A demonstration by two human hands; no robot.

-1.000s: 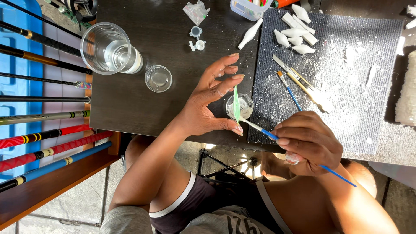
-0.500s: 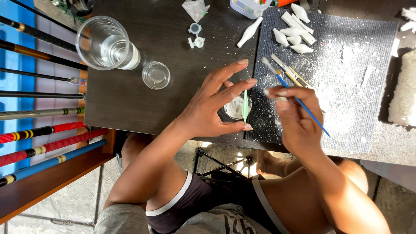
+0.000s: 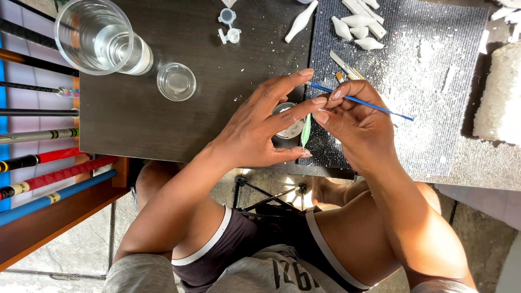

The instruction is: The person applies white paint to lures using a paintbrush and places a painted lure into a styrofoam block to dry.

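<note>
Near the front edge of the dark desk (image 3: pixel 206 70), the left hand (image 3: pixel 260 127) pinches a slim green spindle-shaped piece (image 3: pixel 306 132) between thumb and middle finger, the other fingers spread out straight above it. The piece stands on end just beside a small clear dish of white stuff (image 3: pixel 290 126), which the left fingers partly cover. The right hand (image 3: pixel 358 122) is closed on a thin blue paintbrush (image 3: pixel 374 106) — its handle slants out over the grey mat (image 3: pixel 434 81) on the desk's right part, and its tip end lies at the left fingertips. At the desk's back left corner stands a large clear glass (image 3: pixel 97 38), with a small empty clear cup (image 3: pixel 176 82) just beside it. White carved pieces (image 3: pixel 358 24) lie along the mat's back edge — white crumbs are scattered over the mat.
</note>
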